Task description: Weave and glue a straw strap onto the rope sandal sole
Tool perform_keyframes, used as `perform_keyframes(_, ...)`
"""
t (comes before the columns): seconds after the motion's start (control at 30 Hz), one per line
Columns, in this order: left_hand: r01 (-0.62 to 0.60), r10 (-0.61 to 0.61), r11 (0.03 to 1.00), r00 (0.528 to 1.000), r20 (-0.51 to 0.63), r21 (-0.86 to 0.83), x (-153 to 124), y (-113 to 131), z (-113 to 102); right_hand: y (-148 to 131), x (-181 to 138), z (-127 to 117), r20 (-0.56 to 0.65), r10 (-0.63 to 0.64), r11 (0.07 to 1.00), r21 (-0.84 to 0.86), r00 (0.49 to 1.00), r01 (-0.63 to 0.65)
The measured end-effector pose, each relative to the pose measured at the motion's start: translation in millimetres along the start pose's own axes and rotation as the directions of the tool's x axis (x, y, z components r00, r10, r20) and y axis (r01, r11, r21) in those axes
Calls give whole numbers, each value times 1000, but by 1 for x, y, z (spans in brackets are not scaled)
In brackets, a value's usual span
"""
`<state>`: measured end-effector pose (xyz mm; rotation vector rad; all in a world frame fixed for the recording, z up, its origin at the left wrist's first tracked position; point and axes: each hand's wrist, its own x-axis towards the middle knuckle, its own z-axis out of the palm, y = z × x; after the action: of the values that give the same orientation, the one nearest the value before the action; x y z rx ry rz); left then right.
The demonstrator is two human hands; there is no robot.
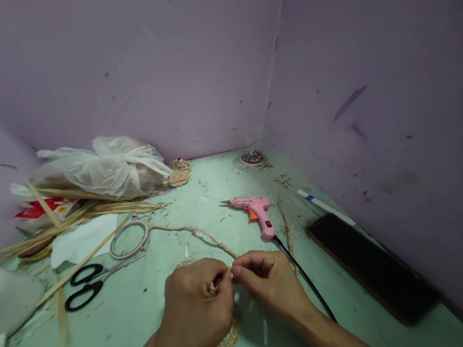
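My left hand [199, 310] rests on a coiled straw-rope disc [229, 337] lying on the pale green table [139, 313], fingers curled and pinching the rope at the disc's edge. My right hand [268, 280] meets it fingertip to fingertip, pinching the same braided straw rope [199, 232]. The free rope runs back and left from the pinch toward a metal ring [129, 239]. Most of the disc is hidden under my left hand.
A pink glue gun [256, 210] with a black cord lies just beyond my right hand. Black scissors [87, 285] lie at the left, with straw stalks [61, 223] and a plastic bag [101, 169] behind them. A dark flat slab [369, 266] lies along the right wall.
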<state>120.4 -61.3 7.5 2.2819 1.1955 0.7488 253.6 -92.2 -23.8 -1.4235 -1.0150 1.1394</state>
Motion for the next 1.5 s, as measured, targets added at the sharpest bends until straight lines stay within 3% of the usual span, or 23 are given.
perform_keyframes(0.3,64,-63,998,996,56,-19,2,2,-1,-2,0,-1,-8,9,1000,25,1000,-9)
perform_keyframes(0.43,216,-196,967,970,145,-135,4,1,-2,-3,0,0,-22,16,1000,-11,1000,-16)
perform_keyframes(0.6,467,-303,770,867,396,-434,12,-4,-6,-5,1,0,-33,5,1000,-31,999,-6)
perform_keyframes(0.73,615,-314,587,773,552,-526,17,-8,-8,-5,0,0,-19,-27,1000,-12,999,27)
perform_keyframes(0.87,652,-290,513,744,602,-559,18,-9,-8,-5,-1,0,-14,-46,999,-14,999,46)
perform_keyframes(1.1,646,-305,537,749,589,-543,17,-11,-9,-5,0,0,-7,-31,1000,-2,999,31)
perform_keyframes(1.23,613,-317,609,770,554,-503,17,-8,-9,-6,0,1,0,-12,1000,11,1000,12)
perform_keyframes(1.37,448,-341,787,889,306,-425,11,-2,-8,-8,-1,2,-27,-52,999,-2,998,52)
perform_keyframes(1.43,298,-255,907,951,174,-298,7,0,-8,-9,-2,2,-47,-88,996,-38,995,87)
perform_keyframes(1.5,155,-139,973,985,106,-171,3,0,-8,-9,-3,2,-59,-128,989,-80,990,123)
